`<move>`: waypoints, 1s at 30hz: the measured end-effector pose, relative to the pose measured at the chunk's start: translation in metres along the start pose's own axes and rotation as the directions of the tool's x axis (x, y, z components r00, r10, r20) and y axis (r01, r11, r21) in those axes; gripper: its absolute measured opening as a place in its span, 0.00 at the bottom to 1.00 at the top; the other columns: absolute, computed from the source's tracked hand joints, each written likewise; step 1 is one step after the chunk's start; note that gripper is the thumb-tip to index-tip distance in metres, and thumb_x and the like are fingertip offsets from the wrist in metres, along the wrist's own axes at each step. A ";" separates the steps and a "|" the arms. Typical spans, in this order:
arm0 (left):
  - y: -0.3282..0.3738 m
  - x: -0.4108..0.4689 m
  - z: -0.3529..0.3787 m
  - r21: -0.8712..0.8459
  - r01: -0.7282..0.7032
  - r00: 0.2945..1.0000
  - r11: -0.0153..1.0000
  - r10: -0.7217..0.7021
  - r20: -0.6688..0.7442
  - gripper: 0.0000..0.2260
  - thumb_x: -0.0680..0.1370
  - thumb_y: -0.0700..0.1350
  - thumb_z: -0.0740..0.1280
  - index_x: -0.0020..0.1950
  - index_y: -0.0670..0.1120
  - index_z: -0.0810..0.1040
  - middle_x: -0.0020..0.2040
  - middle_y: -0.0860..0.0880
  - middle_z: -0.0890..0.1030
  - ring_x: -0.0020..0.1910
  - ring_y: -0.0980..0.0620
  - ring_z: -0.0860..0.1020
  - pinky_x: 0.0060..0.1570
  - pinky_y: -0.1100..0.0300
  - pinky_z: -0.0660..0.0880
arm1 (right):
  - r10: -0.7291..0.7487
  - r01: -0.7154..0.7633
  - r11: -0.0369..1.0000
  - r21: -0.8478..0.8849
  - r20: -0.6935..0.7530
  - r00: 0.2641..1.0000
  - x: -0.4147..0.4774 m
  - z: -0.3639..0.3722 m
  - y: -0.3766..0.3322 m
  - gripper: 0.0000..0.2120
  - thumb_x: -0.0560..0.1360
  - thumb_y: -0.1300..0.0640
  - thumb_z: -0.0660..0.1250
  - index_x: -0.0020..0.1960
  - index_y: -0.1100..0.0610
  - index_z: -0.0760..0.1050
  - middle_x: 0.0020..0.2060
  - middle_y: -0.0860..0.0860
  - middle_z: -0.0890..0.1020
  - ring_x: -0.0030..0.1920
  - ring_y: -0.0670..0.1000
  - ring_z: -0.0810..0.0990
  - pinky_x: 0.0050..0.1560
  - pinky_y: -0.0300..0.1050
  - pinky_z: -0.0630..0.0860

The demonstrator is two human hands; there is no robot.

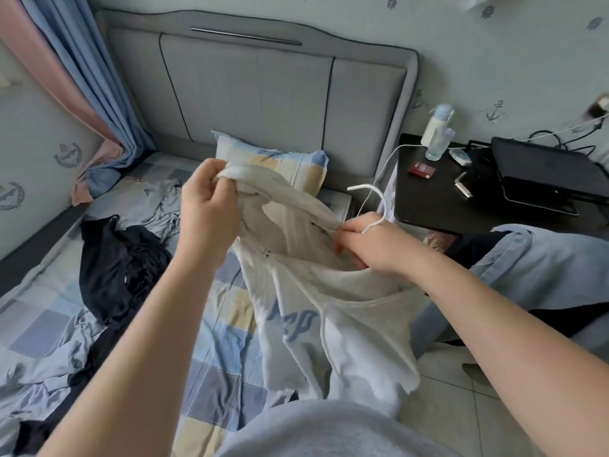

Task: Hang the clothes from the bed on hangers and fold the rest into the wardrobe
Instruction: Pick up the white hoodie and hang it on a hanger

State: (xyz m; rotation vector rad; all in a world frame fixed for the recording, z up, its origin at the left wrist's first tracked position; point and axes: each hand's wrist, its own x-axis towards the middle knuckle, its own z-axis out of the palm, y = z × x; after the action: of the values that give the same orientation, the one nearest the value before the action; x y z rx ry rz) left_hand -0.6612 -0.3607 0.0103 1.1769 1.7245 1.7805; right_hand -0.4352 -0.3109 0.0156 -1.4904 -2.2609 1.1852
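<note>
Fingers [211, 169] of the left hand [206, 206] are curled tight on one shoulder of a white sweatshirt [313, 291], up near the pillow. Fingers [344, 237] of the right hand [369, 249] pinch the neck of the same sweatshirt. The hook of a white hanger [382, 201] sticks up just above that hand. Both hands hold the sweatshirt in the air over the bed, and its bottom part hangs down toward the person. It has blue letters on the front and a thin white cord.

The bed [224, 357] is the biggest thing. Its sheet has blue, yellow and grey squares. A grey padded headboard [263, 94] stands at the far end. Pink and blue curtains [82, 61] hang in the left corner.

A pile of black clothes [115, 265] lies on the left side of the bed. Pale blue clothes [43, 357] lie crumpled beside it, closer to the person. More blue clothes [543, 258] are heaped on the right, off the bed.

A black tabletop [428, 199] sits right beside the bed. A flat black machine [543, 173] rests on it. The pillow [280, 163] leans on the headboard. On the tabletop stand a white bottle [435, 127] and, near it, a small red box [421, 170].
</note>
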 end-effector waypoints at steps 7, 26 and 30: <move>-0.004 -0.020 0.026 0.205 -0.104 0.940 0.973 0.030 0.339 0.08 0.78 0.34 0.57 0.47 0.45 0.73 0.33 0.53 0.73 0.26 0.60 0.66 0.25 0.69 0.63 | -0.118 0.102 0.970 0.219 0.060 0.991 -0.006 -0.002 -0.030 0.14 0.82 0.56 0.59 0.45 0.65 0.76 0.22 0.52 0.68 0.18 0.49 0.67 0.25 0.51 0.77; -0.013 -0.019 -0.001 0.415 -0.519 0.765 0.747 0.189 0.616 0.20 0.76 0.67 0.64 0.52 0.51 0.81 0.40 0.54 0.82 0.38 0.52 0.78 0.43 0.48 0.77 | -0.288 0.286 0.951 0.118 -0.001 0.958 -0.005 -0.003 -0.029 0.13 0.80 0.54 0.67 0.46 0.63 0.82 0.26 0.60 0.70 0.23 0.52 0.67 0.23 0.40 0.65; -0.023 -0.032 0.001 0.424 -0.378 0.876 0.823 0.169 0.452 0.10 0.77 0.57 0.70 0.42 0.52 0.79 0.30 0.53 0.77 0.31 0.53 0.75 0.31 0.57 0.71 | -0.276 0.281 0.938 0.202 -0.056 0.960 -0.007 -0.012 -0.013 0.04 0.79 0.60 0.69 0.50 0.59 0.82 0.35 0.51 0.85 0.32 0.50 0.81 0.34 0.46 0.80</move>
State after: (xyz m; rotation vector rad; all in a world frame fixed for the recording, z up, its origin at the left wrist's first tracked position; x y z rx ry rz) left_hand -0.6481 -0.3807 -0.0216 1.9499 1.8800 1.1145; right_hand -0.4346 -0.3128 0.0349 -1.0624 -2.1616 1.2584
